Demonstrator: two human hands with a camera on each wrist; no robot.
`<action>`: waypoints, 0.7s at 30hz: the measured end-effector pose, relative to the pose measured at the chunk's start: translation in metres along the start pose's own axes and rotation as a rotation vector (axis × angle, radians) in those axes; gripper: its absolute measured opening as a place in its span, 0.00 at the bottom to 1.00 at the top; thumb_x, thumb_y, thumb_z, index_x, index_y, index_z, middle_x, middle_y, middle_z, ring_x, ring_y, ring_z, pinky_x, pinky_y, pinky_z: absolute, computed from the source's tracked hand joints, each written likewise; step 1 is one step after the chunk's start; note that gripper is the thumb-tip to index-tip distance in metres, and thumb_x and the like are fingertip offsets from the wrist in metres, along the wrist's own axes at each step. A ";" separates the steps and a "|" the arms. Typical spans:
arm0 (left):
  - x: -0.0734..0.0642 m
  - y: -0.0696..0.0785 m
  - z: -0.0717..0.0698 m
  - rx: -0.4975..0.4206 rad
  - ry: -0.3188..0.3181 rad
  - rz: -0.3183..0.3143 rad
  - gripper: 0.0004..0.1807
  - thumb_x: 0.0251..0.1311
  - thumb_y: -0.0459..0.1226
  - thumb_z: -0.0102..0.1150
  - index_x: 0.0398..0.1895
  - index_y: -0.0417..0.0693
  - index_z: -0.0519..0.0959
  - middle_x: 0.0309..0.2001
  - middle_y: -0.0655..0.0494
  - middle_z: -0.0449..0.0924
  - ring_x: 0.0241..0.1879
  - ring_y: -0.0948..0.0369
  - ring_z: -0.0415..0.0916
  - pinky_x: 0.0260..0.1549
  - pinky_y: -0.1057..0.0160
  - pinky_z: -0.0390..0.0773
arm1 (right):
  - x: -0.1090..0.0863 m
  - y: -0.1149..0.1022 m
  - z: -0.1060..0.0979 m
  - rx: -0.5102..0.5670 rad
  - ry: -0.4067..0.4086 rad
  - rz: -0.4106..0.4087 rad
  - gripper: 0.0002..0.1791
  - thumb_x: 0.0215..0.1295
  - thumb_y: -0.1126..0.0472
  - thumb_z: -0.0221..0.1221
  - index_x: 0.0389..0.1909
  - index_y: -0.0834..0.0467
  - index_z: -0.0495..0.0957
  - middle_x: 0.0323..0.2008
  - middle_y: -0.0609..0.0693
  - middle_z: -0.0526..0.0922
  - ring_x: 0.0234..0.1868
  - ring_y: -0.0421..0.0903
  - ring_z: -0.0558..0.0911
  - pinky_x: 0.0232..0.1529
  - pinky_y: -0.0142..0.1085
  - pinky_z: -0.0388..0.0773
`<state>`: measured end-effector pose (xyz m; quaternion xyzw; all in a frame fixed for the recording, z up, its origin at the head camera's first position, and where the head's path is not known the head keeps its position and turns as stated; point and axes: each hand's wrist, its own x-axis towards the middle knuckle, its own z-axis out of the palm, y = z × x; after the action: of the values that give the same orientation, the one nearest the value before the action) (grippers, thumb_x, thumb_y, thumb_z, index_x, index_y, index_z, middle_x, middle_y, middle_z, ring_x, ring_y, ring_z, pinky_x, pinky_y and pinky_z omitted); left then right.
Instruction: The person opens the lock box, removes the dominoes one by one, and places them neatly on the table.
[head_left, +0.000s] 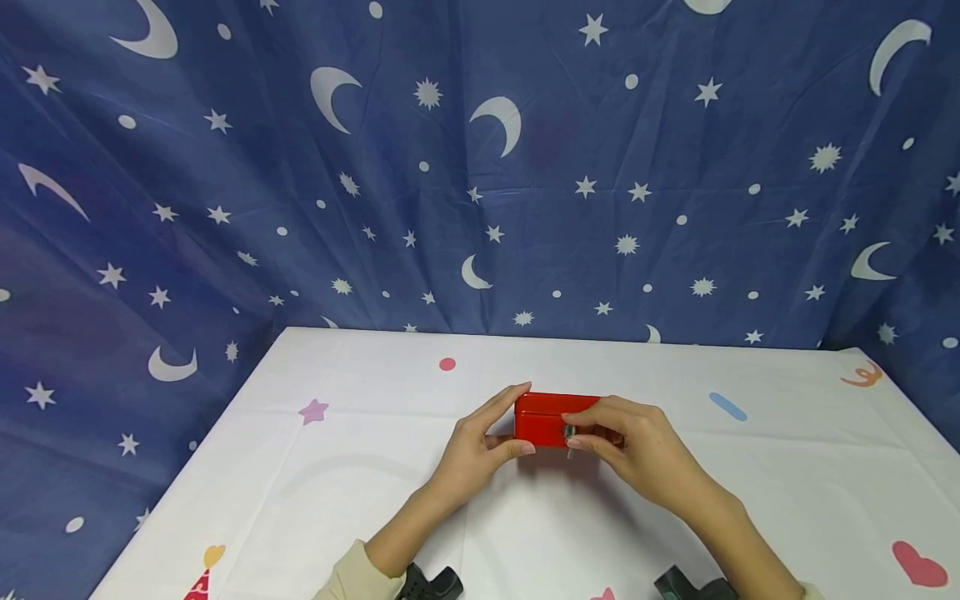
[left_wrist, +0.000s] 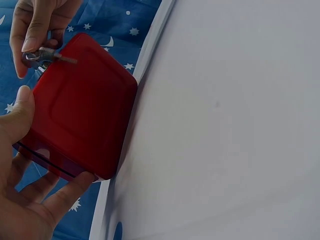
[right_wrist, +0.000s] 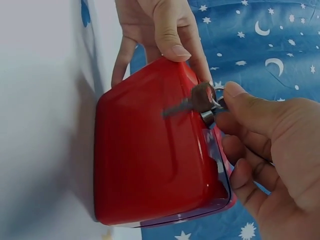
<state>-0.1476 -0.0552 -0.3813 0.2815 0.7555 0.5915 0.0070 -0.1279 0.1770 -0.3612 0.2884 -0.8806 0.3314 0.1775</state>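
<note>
A small red box (head_left: 536,429), with a metal lock (right_wrist: 207,118) on its front, stands on the white table. My left hand (head_left: 468,454) holds the box's left end, thumb at the front and fingers along the side and back. At the lock, my right hand (head_left: 645,446) pinches a key between thumb and index finger; the fingers mostly cover that key. A second key (right_wrist: 200,97) hangs from the same small ring against the red front. The lid looks closed. Whether the pinched key is turned, I cannot tell.
The white tablecloth (head_left: 360,483) carries printed shapes, among them a heart and a star. Behind the table hangs a blue curtain (head_left: 555,275) with moons and stars. Black wrist devices (head_left: 431,583) show at the bottom edge.
</note>
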 end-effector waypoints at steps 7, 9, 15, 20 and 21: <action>0.000 0.000 0.000 0.010 0.002 0.006 0.38 0.52 0.28 0.66 0.69 0.44 0.65 0.69 0.47 0.61 0.67 0.51 0.59 0.48 0.48 0.77 | 0.001 0.003 0.002 -0.008 0.035 -0.024 0.18 0.45 0.64 0.74 0.41 0.54 0.86 0.35 0.43 0.85 0.30 0.38 0.79 0.31 0.29 0.81; 0.001 0.000 0.000 0.007 0.000 0.007 0.38 0.52 0.28 0.66 0.69 0.44 0.65 0.69 0.47 0.61 0.67 0.52 0.60 0.48 0.48 0.77 | 0.001 0.004 0.003 -0.003 0.049 -0.037 0.17 0.44 0.64 0.74 0.39 0.54 0.86 0.34 0.42 0.85 0.32 0.38 0.81 0.34 0.31 0.82; 0.001 0.000 0.000 -0.008 -0.002 0.007 0.38 0.52 0.27 0.66 0.69 0.43 0.65 0.69 0.47 0.61 0.67 0.51 0.60 0.48 0.48 0.77 | 0.002 0.006 0.004 0.020 0.082 -0.064 0.15 0.41 0.67 0.75 0.33 0.53 0.87 0.31 0.40 0.85 0.30 0.37 0.82 0.33 0.29 0.81; 0.000 0.000 0.001 -0.006 0.003 0.009 0.38 0.52 0.27 0.66 0.69 0.43 0.65 0.69 0.46 0.61 0.67 0.51 0.60 0.47 0.47 0.76 | 0.001 0.006 0.004 0.010 0.099 -0.066 0.16 0.39 0.69 0.75 0.32 0.52 0.87 0.29 0.40 0.85 0.29 0.38 0.82 0.32 0.29 0.81; 0.000 0.000 0.001 -0.004 0.003 0.009 0.38 0.52 0.27 0.66 0.69 0.43 0.65 0.69 0.46 0.61 0.67 0.51 0.60 0.47 0.47 0.77 | 0.001 0.006 0.004 0.010 0.101 -0.069 0.16 0.39 0.69 0.74 0.32 0.52 0.87 0.29 0.41 0.85 0.29 0.38 0.82 0.32 0.29 0.81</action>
<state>-0.1474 -0.0547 -0.3820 0.2839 0.7530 0.5936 0.0039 -0.1328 0.1775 -0.3661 0.3023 -0.8585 0.3435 0.2318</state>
